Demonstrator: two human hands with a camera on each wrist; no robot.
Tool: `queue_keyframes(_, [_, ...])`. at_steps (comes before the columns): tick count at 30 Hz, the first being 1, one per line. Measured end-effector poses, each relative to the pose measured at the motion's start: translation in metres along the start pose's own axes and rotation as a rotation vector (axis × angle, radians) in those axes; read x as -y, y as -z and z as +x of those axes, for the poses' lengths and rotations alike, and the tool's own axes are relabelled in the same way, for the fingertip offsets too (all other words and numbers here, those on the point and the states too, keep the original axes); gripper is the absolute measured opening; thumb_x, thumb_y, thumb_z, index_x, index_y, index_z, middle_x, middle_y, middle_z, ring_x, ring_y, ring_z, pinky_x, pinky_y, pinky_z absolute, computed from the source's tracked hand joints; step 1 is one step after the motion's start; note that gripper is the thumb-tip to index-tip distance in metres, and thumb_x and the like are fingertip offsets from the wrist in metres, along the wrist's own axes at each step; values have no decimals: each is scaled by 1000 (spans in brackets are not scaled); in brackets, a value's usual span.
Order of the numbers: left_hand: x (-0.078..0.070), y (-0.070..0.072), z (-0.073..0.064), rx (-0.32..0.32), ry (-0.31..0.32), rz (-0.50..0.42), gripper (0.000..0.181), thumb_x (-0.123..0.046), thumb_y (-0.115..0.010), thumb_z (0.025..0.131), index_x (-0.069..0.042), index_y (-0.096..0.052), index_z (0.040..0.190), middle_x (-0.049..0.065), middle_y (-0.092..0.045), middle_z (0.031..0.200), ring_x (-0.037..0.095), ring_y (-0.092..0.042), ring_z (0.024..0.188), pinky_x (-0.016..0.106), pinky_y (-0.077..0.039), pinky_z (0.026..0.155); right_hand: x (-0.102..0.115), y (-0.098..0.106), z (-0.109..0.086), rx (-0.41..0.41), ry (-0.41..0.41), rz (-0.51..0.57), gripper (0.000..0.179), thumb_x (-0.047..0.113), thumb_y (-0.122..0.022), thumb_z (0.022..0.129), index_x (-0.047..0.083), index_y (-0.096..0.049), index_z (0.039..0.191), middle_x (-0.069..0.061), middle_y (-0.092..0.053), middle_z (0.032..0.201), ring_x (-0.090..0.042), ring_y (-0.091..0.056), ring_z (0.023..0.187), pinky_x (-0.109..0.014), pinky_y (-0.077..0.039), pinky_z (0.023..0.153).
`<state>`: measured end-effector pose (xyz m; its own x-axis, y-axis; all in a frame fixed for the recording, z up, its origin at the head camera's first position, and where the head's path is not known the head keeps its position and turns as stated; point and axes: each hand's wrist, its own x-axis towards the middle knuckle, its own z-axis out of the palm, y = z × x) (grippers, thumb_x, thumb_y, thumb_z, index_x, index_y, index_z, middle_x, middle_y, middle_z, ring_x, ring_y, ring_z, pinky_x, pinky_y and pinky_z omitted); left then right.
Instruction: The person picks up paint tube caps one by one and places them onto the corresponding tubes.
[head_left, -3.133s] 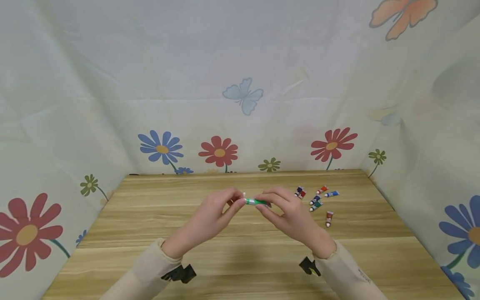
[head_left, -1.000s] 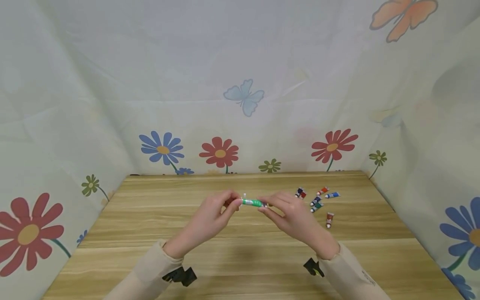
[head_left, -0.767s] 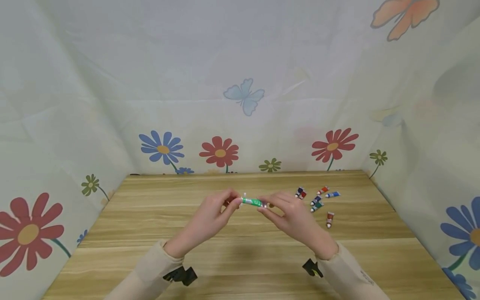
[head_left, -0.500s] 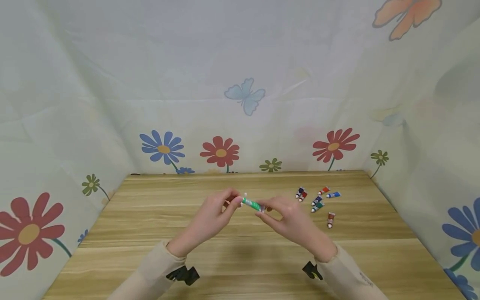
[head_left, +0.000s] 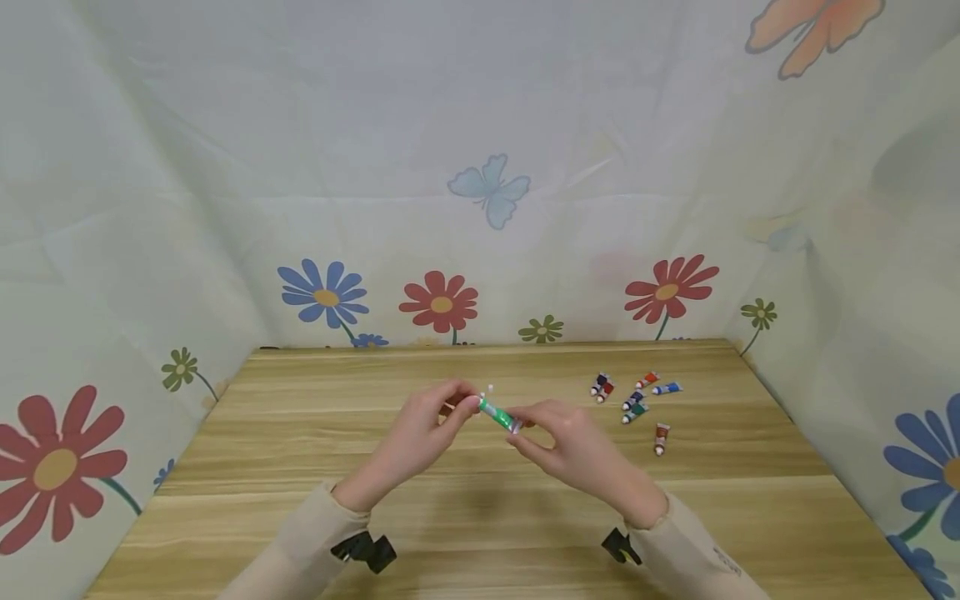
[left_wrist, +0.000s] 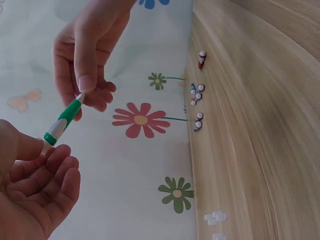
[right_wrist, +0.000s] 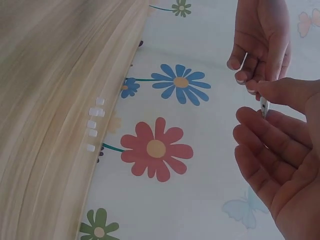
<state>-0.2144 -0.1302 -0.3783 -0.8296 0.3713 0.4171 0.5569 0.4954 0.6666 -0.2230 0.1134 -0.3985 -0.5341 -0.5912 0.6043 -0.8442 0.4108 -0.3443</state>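
Observation:
A small green and silver paint tube [head_left: 498, 414] is held up over the table between both hands, slanting down to the right in the head view. At its white cap end, my left hand [head_left: 429, 423] pinches with thumb and fingers, mostly covering the cap. My right hand [head_left: 573, 446] pinches the flat tail end between thumb and forefinger. The left wrist view shows the green tube [left_wrist: 62, 121] spanning the gap between the two hands. From the right wrist, only the tube's narrow tail [right_wrist: 264, 106] shows beside the right thumb.
Several paint tubes lie at the back right: a blue tube [head_left: 667, 388], a dark green tube [head_left: 635, 413] and a brown-red tube [head_left: 661, 439] among them. Several small white pieces [right_wrist: 95, 112] lie on the wooden table [head_left: 315, 433] beyond the hands. Flowered cloth [head_left: 360, 150] encloses the table.
The tube has gone from nearly level to slanting, its tail swinging down toward me. My right hand has shifted slightly left and down with it, exposing more of the tube; the left stayed nearly still.

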Motion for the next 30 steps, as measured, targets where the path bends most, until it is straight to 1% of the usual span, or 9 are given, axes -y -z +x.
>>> queue_keyframes(3, [4, -1, 0, 0, 10, -20, 12, -20, -61, 103, -12, -68, 107, -7, -68, 95, 12, -65, 86, 29, -56, 77, 0, -2, -1, 20, -16, 1, 33, 24, -75, 93, 8, -71, 122, 0, -75, 107, -10, -69, 92, -28, -58, 76])
queue_keyframes(7, [11, -4, 1, 4, 58, -80, 15, -23, -62, 102, -11, -69, 109, -5, -68, 95, 13, -66, 86, 31, -57, 76, 0, -7, -2, 30, -49, 32, 34, 19, -76, 92, 8, -70, 124, -1, -75, 109, -8, -69, 89, -26, -57, 75])
queue_keyframes(11, [19, -7, 5, 22, 135, -188, 21, -24, -63, 101, -9, -69, 114, 0, -69, 98, 19, -67, 89, 37, -58, 81, 1, -13, -3, 11, -78, 79, 34, 13, -77, 91, 6, -69, 124, -2, -76, 101, -5, -70, 82, -22, -57, 71])
queue_keyframes(14, [25, -8, 7, 41, 190, -275, 24, -23, -63, 102, -7, -68, 118, 5, -70, 101, 26, -68, 94, 37, -58, 84, 1, -18, -4, -2, -74, 110, 35, 10, -76, 91, 4, -67, 125, -3, -76, 97, -7, -71, 81, -21, -57, 70])
queue_keyframes(16, [28, -9, 8, 48, 223, -324, 25, -21, -62, 102, -5, -67, 120, 7, -70, 103, 30, -68, 96, 34, -57, 85, 1, -21, -5, -5, -68, 123, 37, 10, -75, 92, 5, -65, 127, -5, -76, 97, -9, -72, 83, -21, -57, 72])
queue_keyframes(19, [32, -10, 8, 43, 253, -376, 26, -19, -61, 102, -1, -65, 121, 10, -70, 104, 29, -68, 96, 33, -57, 84, 0, -24, -6, -4, -60, 141, 40, 9, -75, 91, 5, -63, 129, -6, -75, 103, -13, -73, 87, -23, -57, 74])
queue_keyframes(22, [34, -12, 9, 27, 275, -404, 27, -19, -62, 102, 1, -64, 121, 11, -71, 104, 26, -69, 94, 37, -57, 85, -2, -27, -6, 2, -42, 142, 35, 8, -75, 91, 5, -65, 125, -5, -74, 109, -13, -72, 92, -24, -57, 78])
queue_keyframes(26, [37, -13, 10, 22, 294, -414, 25, -18, -63, 101, 1, -65, 118, 11, -71, 102, 32, -68, 96, 41, -57, 86, -3, -29, -6, 21, -12, 127, 22, 7, -74, 92, 5, -69, 114, -4, -74, 110, -13, -71, 96, -25, -57, 81])
queue_keyframes(30, [40, -13, 9, 38, 304, -405, 20, -17, -64, 101, -2, -66, 114, 8, -71, 99, 32, -68, 95, 36, -57, 84, -4, -32, -7, 42, -3, 116, 17, 8, -74, 93, 6, -71, 109, -3, -75, 107, -12, -71, 97, -24, -56, 82])
